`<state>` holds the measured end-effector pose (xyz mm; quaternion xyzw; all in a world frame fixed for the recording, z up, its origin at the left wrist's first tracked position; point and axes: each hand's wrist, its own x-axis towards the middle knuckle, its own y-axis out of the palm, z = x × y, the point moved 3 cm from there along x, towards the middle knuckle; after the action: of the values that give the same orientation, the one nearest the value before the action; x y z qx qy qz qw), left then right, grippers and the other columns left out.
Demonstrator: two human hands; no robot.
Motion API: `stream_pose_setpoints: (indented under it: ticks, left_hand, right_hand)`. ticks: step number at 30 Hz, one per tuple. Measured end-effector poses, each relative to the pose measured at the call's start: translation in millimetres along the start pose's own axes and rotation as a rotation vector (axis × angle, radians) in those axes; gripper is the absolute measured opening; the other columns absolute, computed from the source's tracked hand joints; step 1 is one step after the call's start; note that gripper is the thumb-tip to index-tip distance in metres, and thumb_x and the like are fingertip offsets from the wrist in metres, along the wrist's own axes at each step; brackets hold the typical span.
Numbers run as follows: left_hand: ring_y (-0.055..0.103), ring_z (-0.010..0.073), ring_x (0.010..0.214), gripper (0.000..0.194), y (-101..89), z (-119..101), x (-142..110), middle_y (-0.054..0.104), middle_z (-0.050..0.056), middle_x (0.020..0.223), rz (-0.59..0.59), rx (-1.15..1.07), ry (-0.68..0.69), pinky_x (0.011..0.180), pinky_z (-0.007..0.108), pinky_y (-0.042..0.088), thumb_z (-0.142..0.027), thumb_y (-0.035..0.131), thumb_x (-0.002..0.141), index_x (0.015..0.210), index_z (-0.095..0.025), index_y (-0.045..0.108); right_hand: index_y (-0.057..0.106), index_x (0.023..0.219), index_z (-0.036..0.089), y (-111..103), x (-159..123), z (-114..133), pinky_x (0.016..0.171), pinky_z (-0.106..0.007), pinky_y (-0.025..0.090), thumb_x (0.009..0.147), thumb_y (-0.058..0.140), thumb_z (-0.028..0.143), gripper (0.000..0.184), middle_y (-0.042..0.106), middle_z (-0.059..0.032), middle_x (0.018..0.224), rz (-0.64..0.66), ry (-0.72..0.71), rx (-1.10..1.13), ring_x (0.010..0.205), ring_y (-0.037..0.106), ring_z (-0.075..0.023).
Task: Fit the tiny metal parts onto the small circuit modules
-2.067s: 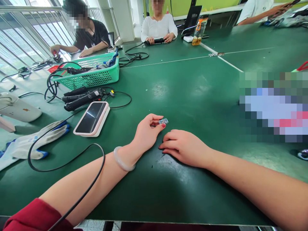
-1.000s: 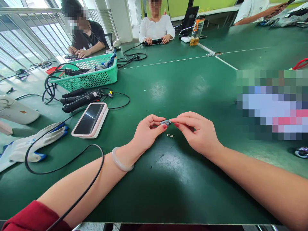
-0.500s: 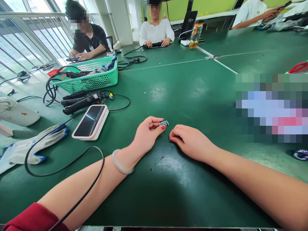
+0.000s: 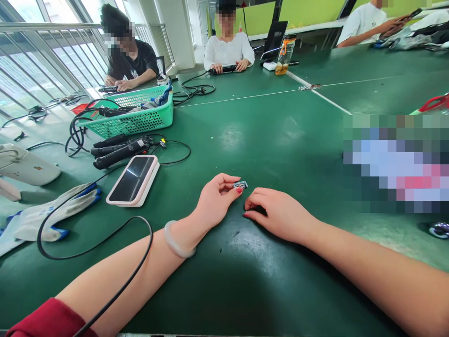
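Note:
My left hand (image 4: 219,199) pinches a small flat piece (image 4: 240,185) between thumb and fingers. It looks like a little circuit board, dark with pale markings, and is too small to make out fully. Just to its right, low over the green table (image 4: 231,135), is my right hand (image 4: 277,213). Its fingers are curled, and the thumb stands a little apart from them. I see nothing held there, though the inside of that hand is partly hidden. The two hands do not touch.
On the left lie a phone (image 4: 132,180), black handheld tools (image 4: 122,152), work gloves (image 4: 45,215) and a green basket (image 4: 129,122). A black cable (image 4: 140,276) crosses my left forearm. A bottle (image 4: 285,56) stands farther back. Several people sit around the table.
My right thumb and fingers have parted slightly from a pinch. The left hand keeps its hold on the small board-like piece. The whole view has shifted down a little.

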<state>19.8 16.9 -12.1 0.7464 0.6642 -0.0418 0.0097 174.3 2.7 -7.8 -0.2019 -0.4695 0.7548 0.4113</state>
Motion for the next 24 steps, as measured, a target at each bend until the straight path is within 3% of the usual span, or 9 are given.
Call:
stream_pose_setpoints:
  ticks: [4,7,14,24]
  left_hand:
    - [0.063,0.0131,0.081,0.022,-0.1,3.7,1.8,0.069,0.003,0.086,0.018,0.018,-0.009,0.08,0.031,0.048,-0.018,0.068,0.074,0.096,-0.015,0.061]
    - [0.063,0.0128,0.08,0.022,0.0,5.8,2.6,0.068,0.003,0.087,0.048,0.036,-0.01,0.081,0.031,0.048,-0.017,0.067,0.075,0.096,-0.015,0.061]
    - [0.062,0.0132,0.084,0.022,-0.1,4.7,1.7,0.067,0.004,0.09,0.054,0.096,0.001,0.083,0.032,0.048,-0.016,0.065,0.076,0.097,-0.015,0.06]
    - [0.062,0.0134,0.084,0.022,-0.7,4.4,1.8,0.067,0.004,0.09,0.059,0.106,-0.008,0.083,0.032,0.048,-0.016,0.065,0.077,0.098,-0.015,0.061]
  right_hand:
    - [0.063,0.088,0.02,-2.5,0.1,-1.6,0.075,-0.031,0.046,0.087,0.05,0.014,0.015,0.064,-0.0027,0.089,0.006,0.022,0.005,0.083,0.059,-0.0172]
    - [0.062,0.097,0.02,-5.4,1.0,-6.0,0.075,-0.031,0.046,0.088,0.049,0.013,0.018,0.065,-0.0031,0.093,-0.018,0.076,-0.005,0.085,0.06,-0.0174]
    - [0.063,0.082,0.02,-6.6,2.7,-7.6,0.072,-0.03,0.045,0.089,0.051,0.018,0.013,0.063,-0.0023,0.087,-0.031,0.091,-0.092,0.081,0.059,-0.017]
    - [0.063,0.079,0.02,-6.0,4.8,-6.6,0.068,-0.028,0.043,0.09,0.049,0.016,0.018,0.062,-0.0011,0.083,-0.045,0.089,-0.125,0.078,0.059,-0.0158]
